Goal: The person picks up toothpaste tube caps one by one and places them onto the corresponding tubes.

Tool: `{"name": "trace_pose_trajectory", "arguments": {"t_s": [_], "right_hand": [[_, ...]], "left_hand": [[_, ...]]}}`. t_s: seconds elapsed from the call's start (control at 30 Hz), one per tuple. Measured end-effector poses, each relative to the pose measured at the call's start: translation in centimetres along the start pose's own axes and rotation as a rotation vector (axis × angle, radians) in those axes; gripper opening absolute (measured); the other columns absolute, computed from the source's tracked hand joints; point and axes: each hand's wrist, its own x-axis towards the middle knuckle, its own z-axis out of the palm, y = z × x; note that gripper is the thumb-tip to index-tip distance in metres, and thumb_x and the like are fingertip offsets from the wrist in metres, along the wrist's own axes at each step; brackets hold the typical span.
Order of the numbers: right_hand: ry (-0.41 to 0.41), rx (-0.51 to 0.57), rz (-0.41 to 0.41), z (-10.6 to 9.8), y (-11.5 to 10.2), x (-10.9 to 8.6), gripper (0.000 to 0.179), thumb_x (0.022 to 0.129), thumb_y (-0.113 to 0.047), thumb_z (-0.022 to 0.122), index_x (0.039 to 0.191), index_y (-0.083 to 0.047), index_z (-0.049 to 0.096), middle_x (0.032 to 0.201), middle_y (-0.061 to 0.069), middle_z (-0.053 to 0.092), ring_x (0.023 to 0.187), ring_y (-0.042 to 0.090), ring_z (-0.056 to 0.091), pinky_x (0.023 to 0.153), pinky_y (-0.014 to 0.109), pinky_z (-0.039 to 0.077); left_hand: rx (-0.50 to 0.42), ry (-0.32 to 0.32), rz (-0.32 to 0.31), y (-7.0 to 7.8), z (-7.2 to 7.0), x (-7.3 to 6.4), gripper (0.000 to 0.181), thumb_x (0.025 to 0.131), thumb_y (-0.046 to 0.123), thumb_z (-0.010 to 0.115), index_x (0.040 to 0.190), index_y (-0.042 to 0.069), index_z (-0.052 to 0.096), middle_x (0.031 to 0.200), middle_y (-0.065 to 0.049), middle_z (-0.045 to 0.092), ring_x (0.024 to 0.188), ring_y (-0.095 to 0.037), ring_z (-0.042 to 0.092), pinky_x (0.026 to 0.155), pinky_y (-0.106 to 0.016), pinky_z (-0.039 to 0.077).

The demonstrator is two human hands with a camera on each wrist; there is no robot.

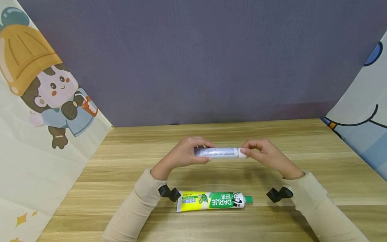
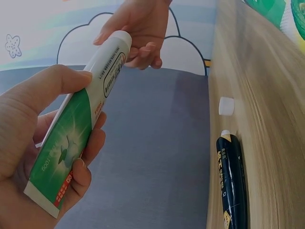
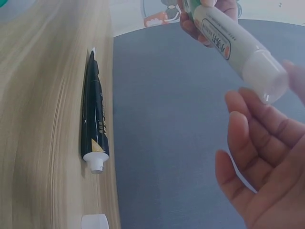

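Observation:
A white and green toothpaste tube [image 1: 222, 153] is held level above the table in the head view. My left hand [image 1: 184, 153] grips its flat end, thumb on one side and fingers on the other. At the opposite end, my right hand [image 1: 267, 154] pinches the white cap [image 3: 266, 76] between thumb and index finger. The right hand's other fingers are loosely bent below the cap in the right wrist view. Closer to me, a yellow and green toothpaste tube [image 1: 211, 201] with a green cap lies on the table between the forearms.
In the wrist views, a black toothpaste tube [image 2: 231, 181] with its white nozzle bare lies on the wooden table [image 1: 121, 161]. A loose white cap [image 2: 226, 106] stands just off that nozzle. A grey panel [image 1: 193, 67] rises behind the table; printed cloths hang at both sides.

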Motion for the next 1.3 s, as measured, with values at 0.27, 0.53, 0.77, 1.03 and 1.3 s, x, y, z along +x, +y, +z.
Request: {"name": "trace_pose_trajectory", "arguments": {"t_s": [0.27,0.53,0.77,1.03,1.3], "right_hand": [[-0.018,-0.017,0.019,0.04,0.19,0.08,0.032,0.095,-0.007,0.051,0.064,-0.01,0.06,0.071,-0.002,0.063,0.056,0.004,0.037,0.049,0.025,0.031],[-0.016,0.018,0.018,-0.19,0.35,-0.08,0.024,0.099,-0.007,0.045,0.095,0.0,0.068,0.09,0.004,0.068,0.079,0.008,0.059,0.071,0.027,0.048],[0.002,-0.046,-0.103,0.02,0.64,0.17,0.043,0.071,0.001,0.078,0.108,-0.001,0.057,0.103,0.003,0.059,0.087,0.008,0.055,0.076,0.026,0.048],[-0.014,-0.018,-0.24,0.37,0.88,0.5,0.046,0.065,0.008,0.08,0.1,-0.006,0.054,0.099,0.004,0.056,0.086,0.007,0.053,0.073,0.023,0.047],[-0.011,-0.07,-0.235,0.61,0.91,0.44,0.041,0.068,0.005,0.079,0.098,-0.011,0.055,0.093,-0.002,0.058,0.081,0.007,0.054,0.072,0.025,0.047]], "left_hand": [[0.004,-0.009,-0.004,0.06,0.04,0.0,0.034,0.079,0.018,0.076,0.111,0.01,0.069,0.103,-0.003,0.068,0.077,-0.012,0.056,0.065,-0.021,0.046],[-0.007,-0.011,-0.006,-0.06,0.05,0.02,0.034,0.078,0.018,0.076,0.111,0.01,0.069,0.106,-0.004,0.068,0.081,-0.01,0.057,0.066,-0.021,0.047],[-0.009,-0.004,-0.003,-0.21,0.08,0.05,0.034,0.078,0.017,0.076,0.11,0.01,0.069,0.104,-0.004,0.068,0.08,-0.009,0.056,0.066,-0.021,0.048],[-0.013,-0.003,-0.007,-0.19,0.1,0.03,0.034,0.078,0.017,0.076,0.11,0.009,0.069,0.1,-0.003,0.068,0.079,-0.01,0.057,0.066,-0.021,0.048],[-0.017,-0.005,0.001,-0.23,0.26,0.17,0.033,0.078,0.016,0.076,0.109,0.008,0.069,0.099,-0.003,0.068,0.079,-0.009,0.057,0.066,-0.021,0.048]]}}
